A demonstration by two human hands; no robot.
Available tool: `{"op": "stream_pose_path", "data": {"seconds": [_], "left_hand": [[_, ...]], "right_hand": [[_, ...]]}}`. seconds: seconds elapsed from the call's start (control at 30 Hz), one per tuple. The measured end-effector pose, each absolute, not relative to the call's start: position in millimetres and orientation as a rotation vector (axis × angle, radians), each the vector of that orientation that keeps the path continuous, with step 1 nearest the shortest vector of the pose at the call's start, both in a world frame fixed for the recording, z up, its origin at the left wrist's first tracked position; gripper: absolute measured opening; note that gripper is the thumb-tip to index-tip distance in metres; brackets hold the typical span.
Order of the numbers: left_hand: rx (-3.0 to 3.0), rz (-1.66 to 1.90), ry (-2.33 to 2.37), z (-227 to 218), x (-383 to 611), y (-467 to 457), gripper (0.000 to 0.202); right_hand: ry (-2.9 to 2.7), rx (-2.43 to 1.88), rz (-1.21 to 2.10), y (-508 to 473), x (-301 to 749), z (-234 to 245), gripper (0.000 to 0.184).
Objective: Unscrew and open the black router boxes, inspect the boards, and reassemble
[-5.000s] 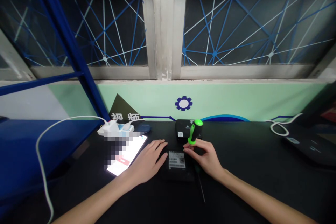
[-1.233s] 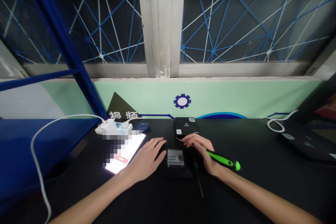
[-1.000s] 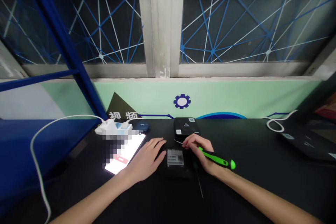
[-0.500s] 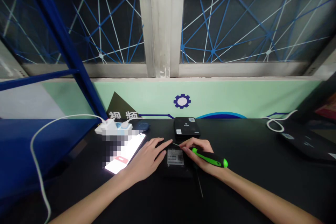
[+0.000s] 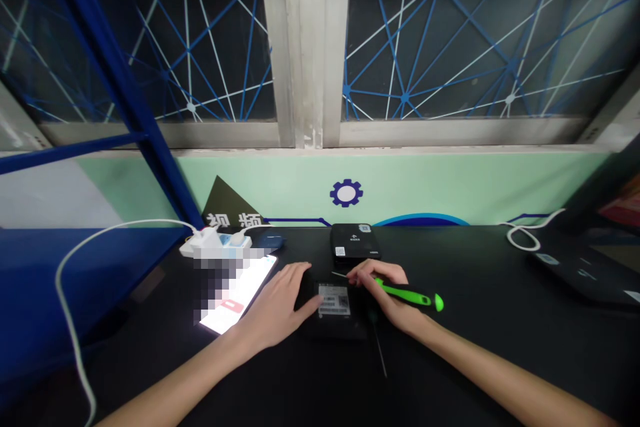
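My right hand [image 5: 385,291] is shut on a green and black screwdriver [image 5: 407,297], its handle running out to the right past my fingers and its thin shaft reaching left above the far edge of a flat black box [image 5: 340,323]. That box lies under both hands and carries a white barcode label [image 5: 333,300]. My left hand [image 5: 283,300] rests on its left side, the thumb beside the label. A second thin screwdriver shaft [image 5: 379,350] lies on the desk just right of the box, its handle end hidden under my right wrist.
A black set-top box [image 5: 354,241] stands behind my hands. To the left are a lit phone [image 5: 235,297], a white power strip with plugs [image 5: 215,245], a dark blue mouse [image 5: 270,241] and a white cable [image 5: 65,310]. A black laptop [image 5: 580,267] sits at right.
The screwdriver, upright in my right hand earlier, now lies nearly level with its shaft pointing left. Its handle end has swung slightly up and right since the last frame. My left hand has shifted onto the box.
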State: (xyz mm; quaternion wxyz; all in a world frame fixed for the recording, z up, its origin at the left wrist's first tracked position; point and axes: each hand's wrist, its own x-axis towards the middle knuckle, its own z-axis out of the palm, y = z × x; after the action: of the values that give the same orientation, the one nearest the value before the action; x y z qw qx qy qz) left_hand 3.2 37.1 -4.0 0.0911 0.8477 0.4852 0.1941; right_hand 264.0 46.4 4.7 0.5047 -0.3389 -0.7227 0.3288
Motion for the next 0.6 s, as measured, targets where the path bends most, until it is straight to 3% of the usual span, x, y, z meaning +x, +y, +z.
{"op": "stream_pose_path", "data": {"seconds": [0.1, 0.37, 0.6], "left_hand": [[2.487, 0.62, 1.485, -3, 4, 37, 0.056], [2.569, 0.663, 1.33, 14, 0, 39, 0.019], [2.577, 0.658, 1.213, 10, 1, 38, 0.022]], "right_hand": [[-1.681, -0.819, 0.85, 49, 265, 1, 0.032], [-1.612, -0.737, 1.1, 49, 269, 1, 0.033], [-1.558, -0.744, 1.031, 53, 267, -6, 0.044]]}}
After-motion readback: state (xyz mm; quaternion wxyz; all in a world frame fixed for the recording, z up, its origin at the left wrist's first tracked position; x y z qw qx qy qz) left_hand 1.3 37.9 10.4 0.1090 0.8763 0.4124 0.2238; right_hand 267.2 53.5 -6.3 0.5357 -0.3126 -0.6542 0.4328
